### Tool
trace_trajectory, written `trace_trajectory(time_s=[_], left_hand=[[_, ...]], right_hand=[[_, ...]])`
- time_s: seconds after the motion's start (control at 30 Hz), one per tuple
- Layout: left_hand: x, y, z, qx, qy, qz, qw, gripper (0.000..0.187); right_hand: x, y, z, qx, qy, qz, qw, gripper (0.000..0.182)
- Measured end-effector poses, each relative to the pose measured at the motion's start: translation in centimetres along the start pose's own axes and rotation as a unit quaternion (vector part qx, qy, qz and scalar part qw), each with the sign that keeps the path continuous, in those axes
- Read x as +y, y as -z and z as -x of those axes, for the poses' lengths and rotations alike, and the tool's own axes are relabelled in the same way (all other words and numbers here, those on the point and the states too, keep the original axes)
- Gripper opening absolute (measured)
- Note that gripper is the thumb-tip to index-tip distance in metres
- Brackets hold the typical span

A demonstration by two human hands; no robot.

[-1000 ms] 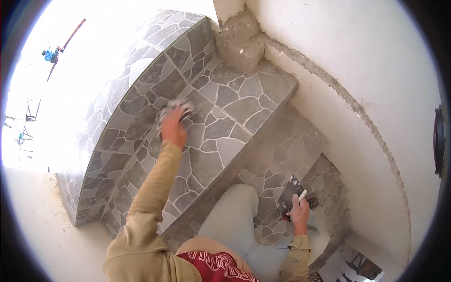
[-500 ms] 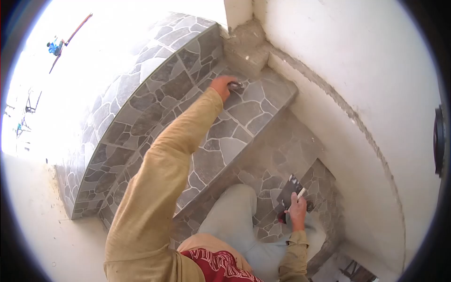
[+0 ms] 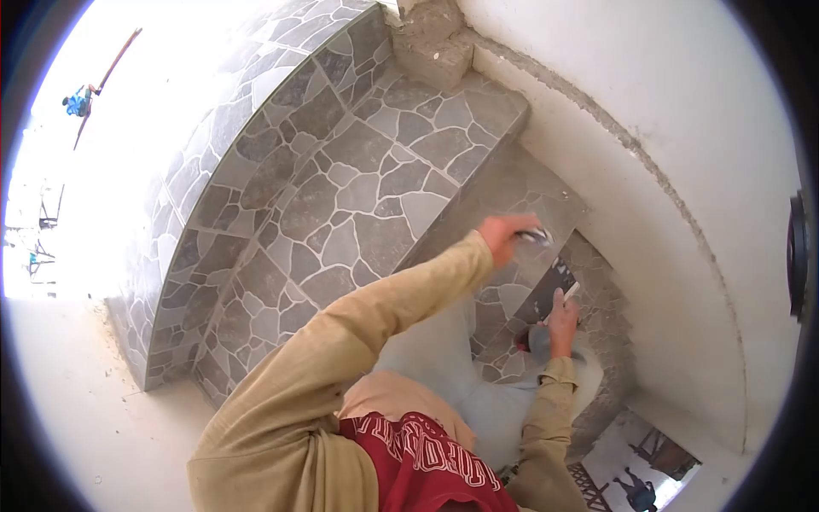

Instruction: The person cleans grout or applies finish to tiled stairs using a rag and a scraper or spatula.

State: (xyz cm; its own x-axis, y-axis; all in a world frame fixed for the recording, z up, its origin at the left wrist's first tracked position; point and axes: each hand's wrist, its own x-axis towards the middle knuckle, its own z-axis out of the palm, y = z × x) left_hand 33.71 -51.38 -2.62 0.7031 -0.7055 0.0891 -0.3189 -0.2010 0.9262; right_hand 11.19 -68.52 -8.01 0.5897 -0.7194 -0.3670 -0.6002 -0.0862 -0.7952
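My left hand [image 3: 503, 239] is closed around a small shiny tool [image 3: 537, 236], smeared by motion; I cannot tell its exact kind. It hovers just above my right hand [image 3: 562, 322], over the lower step. That right hand grips the pale handle [image 3: 572, 294] of a dark rectangular trowel [image 3: 544, 295], its flat plate tilted beneath the fingers. Left of both hands lies the upper step [image 3: 367, 196], faced with grey stone-pattern tiles and light joints. My bent knee in pale trousers [image 3: 426, 341] is below them.
A curved tiled riser [image 3: 247, 171] borders the step on the left. At right rises a white wall [image 3: 648, 102] with a rough mortar strip [image 3: 631, 141]. Rough bare masonry [image 3: 431, 51] fills the top corner. A distant person in blue [image 3: 78, 102] is at upper left.
My left hand has swung from the tiles at the top of the step down and right to the trowel. The view has shifted slightly; the right hand still holds the trowel.
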Motion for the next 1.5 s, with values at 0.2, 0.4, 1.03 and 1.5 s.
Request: trace_trajectory(time_s=[0.2, 0.4, 1.03, 1.5], left_hand=[[-11.3, 22.1, -0.8, 0.27, -0.005, -0.185, 0.945, 0.05], [-16.3, 17.4, 3.1, 0.257, 0.028, -0.46, 0.849, 0.041], [-15.5, 26.6, -7.1, 0.134, 0.108, -0.497, 0.85, 0.059], [-13.1, 15.2, -11.2, -0.002, -0.077, -0.346, 0.935, 0.037]], right_hand=[[2.4, -0.5, -0.2, 0.02, -0.013, 0.023, 0.999, 0.05], [-0.7, -1.6, 0.3, -0.029, -0.031, 0.038, 0.998, 0.048], [-3.5, 0.3, 1.8, -0.067, -0.054, 0.018, 0.996, 0.05], [-3.1, -0.6, 0.9, -0.119, -0.01, -0.046, 0.992, 0.047]])
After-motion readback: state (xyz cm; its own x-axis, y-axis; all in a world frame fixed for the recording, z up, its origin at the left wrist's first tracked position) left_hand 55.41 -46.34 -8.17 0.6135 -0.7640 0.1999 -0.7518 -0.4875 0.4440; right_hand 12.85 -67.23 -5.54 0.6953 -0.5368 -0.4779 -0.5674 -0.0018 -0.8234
